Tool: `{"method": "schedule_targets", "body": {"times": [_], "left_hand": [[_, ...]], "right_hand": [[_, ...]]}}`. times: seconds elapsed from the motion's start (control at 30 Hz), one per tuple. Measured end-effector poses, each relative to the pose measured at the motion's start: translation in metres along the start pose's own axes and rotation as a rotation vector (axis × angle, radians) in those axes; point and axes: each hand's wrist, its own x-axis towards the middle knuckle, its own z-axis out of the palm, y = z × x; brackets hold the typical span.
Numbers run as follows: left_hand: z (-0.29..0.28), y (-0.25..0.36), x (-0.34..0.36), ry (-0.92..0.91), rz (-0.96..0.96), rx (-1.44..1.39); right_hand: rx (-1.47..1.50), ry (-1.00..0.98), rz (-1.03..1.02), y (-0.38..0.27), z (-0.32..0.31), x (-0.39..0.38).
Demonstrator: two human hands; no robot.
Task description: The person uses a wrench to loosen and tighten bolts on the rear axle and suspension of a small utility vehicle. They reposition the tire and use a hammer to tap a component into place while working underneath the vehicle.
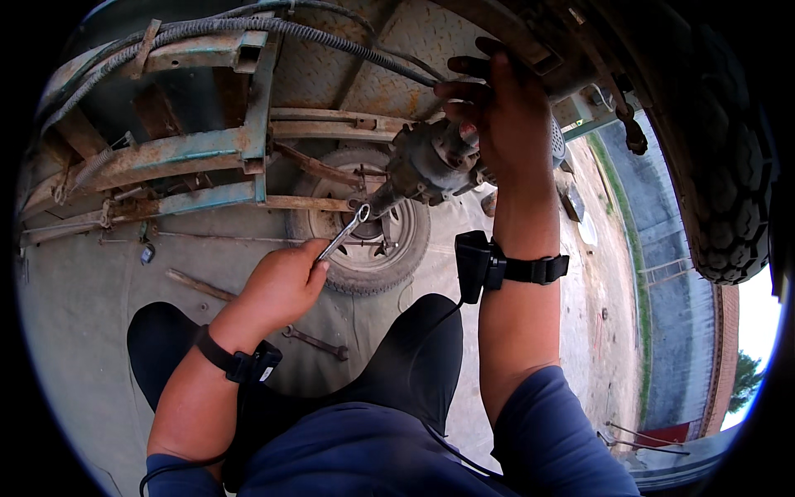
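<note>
My left hand is closed around the shank of a shiny ring spanner. The spanner slants up and to the right, its ring end close to the tapered end of a greasy metal gear housing; whether they touch I cannot tell. Higher up, my right hand reaches to the vehicle's underside, just above and right of the housing. Its fingers are spread, dark with grime, and seem to hold nothing. What the fingertips touch is hard to make out in the shadow.
A rusty, pale blue frame with a ribbed hose spans the upper left. Behind the housing is a wheel. An open-ended spanner and a wooden handle lie on the floor. A treaded tyre overhangs at right.
</note>
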Motion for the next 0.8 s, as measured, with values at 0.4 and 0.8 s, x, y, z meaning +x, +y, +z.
{"method": "schedule_targets", "body": {"times": [0.4,0.8], "left_hand": [[0.012,-0.009,0.000,-0.046,0.026,0.189],[0.010,-0.020,0.008,0.049,-0.082,-0.261]], "right_hand": [[-0.175,0.096,0.049,-0.002,0.000,-0.002],[-1.159,0.348,-0.288,-0.008,-0.138,-0.039]]}}
